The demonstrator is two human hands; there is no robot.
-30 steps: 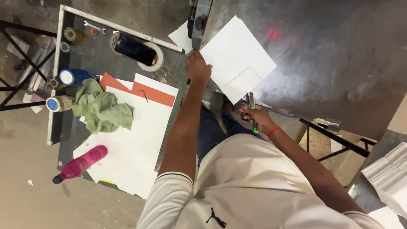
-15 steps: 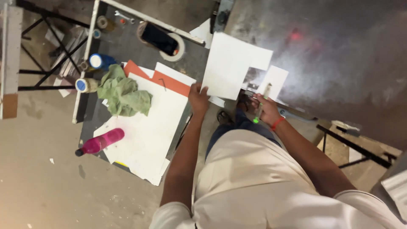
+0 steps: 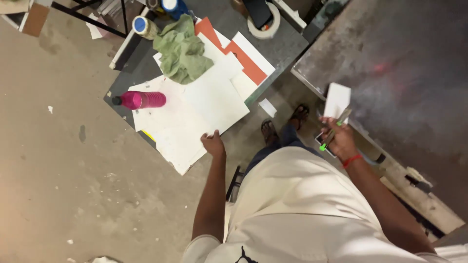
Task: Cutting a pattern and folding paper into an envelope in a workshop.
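Note:
My left hand [image 3: 214, 144] hangs with loosely curled fingers and nothing in it, right at the near edge of a stack of white sheets [image 3: 195, 109] on a low dark table [image 3: 282, 46]. My right hand [image 3: 342, 139], with a red band at the wrist, grips a slim tool with a green tip [image 3: 333, 132] together with a small white cut piece of paper [image 3: 337, 99]. It is held over the edge of the grey metal worktable [image 3: 390, 73] on the right.
A pink bottle [image 3: 141, 100] lies on the white sheets, beside a green cloth [image 3: 181, 51] and an orange sheet [image 3: 246, 63]. A tape ring [image 3: 267, 27] and blue-lidded cans [image 3: 141, 24] stand further back. My sandalled feet [image 3: 269, 130] are on the concrete floor [image 3: 73, 185].
The large white sheet has gone from the metal worktable to the stack on the low table. My left hand has let go of it. My right hand has kept the tool and small piece.

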